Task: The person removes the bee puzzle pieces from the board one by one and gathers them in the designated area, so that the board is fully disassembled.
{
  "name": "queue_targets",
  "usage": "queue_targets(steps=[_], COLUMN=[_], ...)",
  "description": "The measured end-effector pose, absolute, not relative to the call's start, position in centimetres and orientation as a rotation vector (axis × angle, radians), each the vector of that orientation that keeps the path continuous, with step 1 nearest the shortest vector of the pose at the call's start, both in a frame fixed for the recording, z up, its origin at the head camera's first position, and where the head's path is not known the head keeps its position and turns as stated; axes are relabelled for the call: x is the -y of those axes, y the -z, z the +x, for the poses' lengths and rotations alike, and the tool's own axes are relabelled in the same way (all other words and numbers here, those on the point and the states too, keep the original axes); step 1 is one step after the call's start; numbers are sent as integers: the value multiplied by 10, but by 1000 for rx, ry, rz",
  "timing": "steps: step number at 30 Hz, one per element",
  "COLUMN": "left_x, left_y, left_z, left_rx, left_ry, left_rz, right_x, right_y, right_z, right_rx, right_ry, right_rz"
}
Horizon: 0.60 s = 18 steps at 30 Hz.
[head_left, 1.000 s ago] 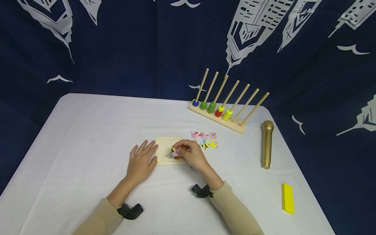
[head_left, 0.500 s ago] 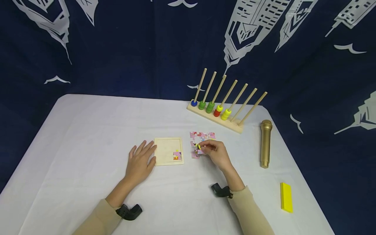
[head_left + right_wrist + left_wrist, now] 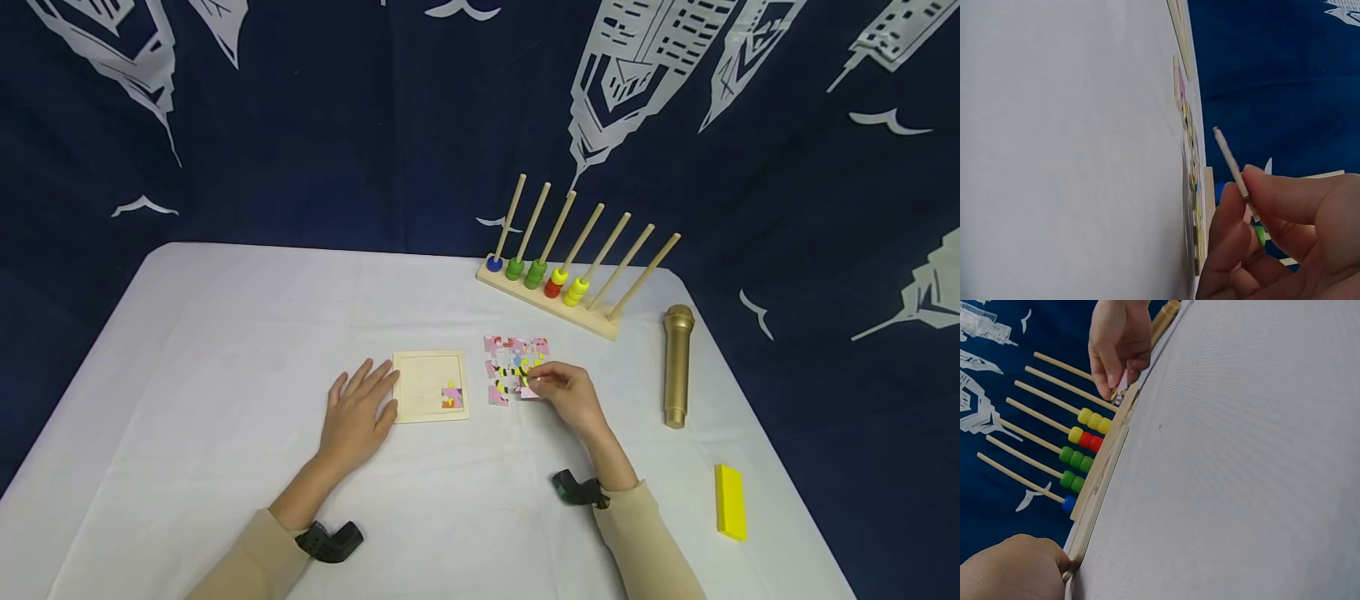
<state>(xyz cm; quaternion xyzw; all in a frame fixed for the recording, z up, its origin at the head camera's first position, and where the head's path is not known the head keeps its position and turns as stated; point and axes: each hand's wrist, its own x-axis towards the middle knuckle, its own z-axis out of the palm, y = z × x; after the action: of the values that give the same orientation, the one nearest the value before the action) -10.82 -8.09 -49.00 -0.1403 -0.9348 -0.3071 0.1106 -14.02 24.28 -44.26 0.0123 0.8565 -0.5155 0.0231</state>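
Observation:
My right hand [image 3: 573, 402] pinches a pink puzzle piece [image 3: 528, 392] between thumb and fingers, just above the right side of a group of loose puzzle pieces [image 3: 517, 344]. From the right wrist view the held piece [image 3: 1232, 164] is seen edge-on, tilted and off the table. My left hand [image 3: 362, 418] lies with fingers spread, its fingertips touching the left edge of a shallow wooden puzzle tray [image 3: 423, 375]. One or more joined pink and yellow pieces [image 3: 452, 397] sit in the tray's lower right corner. Fingers partly hide the held piece's picture.
A wooden bead rack [image 3: 551, 300] with upright pegs and coloured beads stands at the table's back right. A gold microphone [image 3: 678, 367] and a yellow block [image 3: 731, 502] lie to the right. White cloth [image 3: 247, 350] covers the table; a dark blue curtain [image 3: 315, 142] hangs behind.
My right hand has moved right from above the tray to the loose pieces, still pinching a piece. The tray's corner pieces have come into view. My left hand stays at the tray's edge.

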Motion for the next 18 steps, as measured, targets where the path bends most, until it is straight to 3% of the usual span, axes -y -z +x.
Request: queue_targets(steps=[18], left_x=[82], left_y=[491], left_z=[-108], left_rx=[2776], left_ry=[905], left_rz=[-406], right_x=[-235], right_y=[455], right_z=[-140], right_rx=[-2925], right_ry=[1279], right_rz=[13])
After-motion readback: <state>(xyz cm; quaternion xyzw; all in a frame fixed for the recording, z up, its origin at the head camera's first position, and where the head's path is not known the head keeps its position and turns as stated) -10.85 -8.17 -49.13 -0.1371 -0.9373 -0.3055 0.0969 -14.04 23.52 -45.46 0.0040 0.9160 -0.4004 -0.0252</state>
